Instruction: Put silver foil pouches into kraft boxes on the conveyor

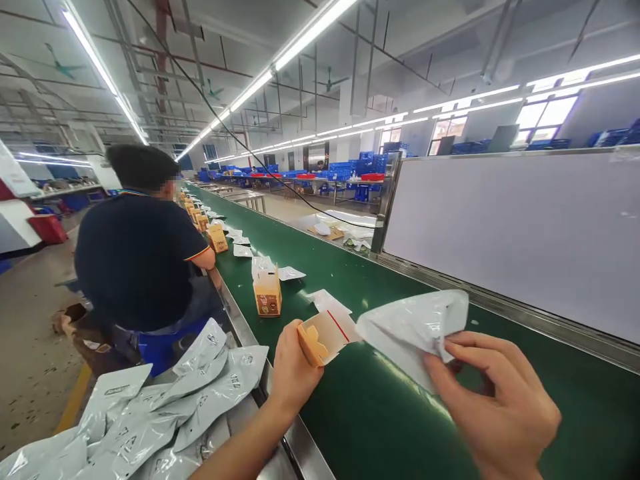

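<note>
My left hand [295,370] is wrapped round a small orange cardboard box [314,345], tilted, with its flap [336,327] up and a red strip across it. To the right, my right hand [493,390] pinches a white plastic pouch [415,327] between thumb and fingers, above the green conveyor belt [360,407]. The pouch's left end is close to the box flap; whether they touch I cannot tell. Beyond my left hand, an open orange box [267,293] stands upright on the belt. A flat white pouch [329,301] lies behind the held box.
A heap of silvery-white pouches [165,407] lies at the lower left beside the belt's metal edge [313,447]. A co-worker in a dark shirt [137,260] sits further along on the left. More orange boxes [217,238] and pouches line the belt. A white panel [520,233] borders its right side.
</note>
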A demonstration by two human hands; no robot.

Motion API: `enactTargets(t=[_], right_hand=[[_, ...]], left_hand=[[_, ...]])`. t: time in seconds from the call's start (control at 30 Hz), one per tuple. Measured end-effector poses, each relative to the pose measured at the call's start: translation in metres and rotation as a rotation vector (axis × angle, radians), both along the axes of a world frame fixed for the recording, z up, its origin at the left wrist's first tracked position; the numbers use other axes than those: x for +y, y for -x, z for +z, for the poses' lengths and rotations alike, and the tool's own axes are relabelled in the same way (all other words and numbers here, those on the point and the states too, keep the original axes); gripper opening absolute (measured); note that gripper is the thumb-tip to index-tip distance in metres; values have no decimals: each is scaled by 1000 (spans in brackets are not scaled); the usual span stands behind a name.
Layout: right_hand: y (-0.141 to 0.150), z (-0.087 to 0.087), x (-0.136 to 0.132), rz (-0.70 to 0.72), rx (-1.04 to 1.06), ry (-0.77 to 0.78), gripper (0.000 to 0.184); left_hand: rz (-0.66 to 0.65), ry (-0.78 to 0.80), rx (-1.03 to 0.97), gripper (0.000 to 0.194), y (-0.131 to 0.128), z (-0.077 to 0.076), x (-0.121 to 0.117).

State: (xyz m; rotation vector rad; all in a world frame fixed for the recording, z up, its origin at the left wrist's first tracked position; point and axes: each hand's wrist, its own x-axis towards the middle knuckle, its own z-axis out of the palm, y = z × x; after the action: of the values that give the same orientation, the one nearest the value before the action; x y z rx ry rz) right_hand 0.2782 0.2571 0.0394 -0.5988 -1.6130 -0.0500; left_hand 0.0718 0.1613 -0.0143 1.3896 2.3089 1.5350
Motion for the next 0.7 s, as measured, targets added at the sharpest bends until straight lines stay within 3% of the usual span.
enactTargets(t=[0.1, 0.23, 0.37, 0.5, 0.53, 0.6, 0.67, 0.7], right_hand=[[19, 12, -29, 116, -188, -203, 18], [35, -9, -39, 284, -423, -218, 21], [24, -9, -42, 600, -772, 118, 31], [2, 2, -40, 881, -993, 457, 27], [-5, 0, -37, 868, -987, 548, 31], [-25, -13, -30, 699, -923, 712, 31], [-52, -32, -22, 456, -823, 731, 38], [-68, -42, -19, 341, -764, 684, 41]], left_hand=[[-24, -42, 114, 50, -17, 6, 0], [-40, -267, 381, 49, -35, 11, 1], [-158, -287, 575, 48, -50, 5, -1], [-299, -176, 571, 57, -71, -9, -8], [-342, -117, 507, 62, -77, -12, -10], [-443, 50, 321, 85, -84, -12, -13], [-553, 263, 165, 111, -84, -5, -15], [-585, 369, 104, 116, -80, 2, -17]])
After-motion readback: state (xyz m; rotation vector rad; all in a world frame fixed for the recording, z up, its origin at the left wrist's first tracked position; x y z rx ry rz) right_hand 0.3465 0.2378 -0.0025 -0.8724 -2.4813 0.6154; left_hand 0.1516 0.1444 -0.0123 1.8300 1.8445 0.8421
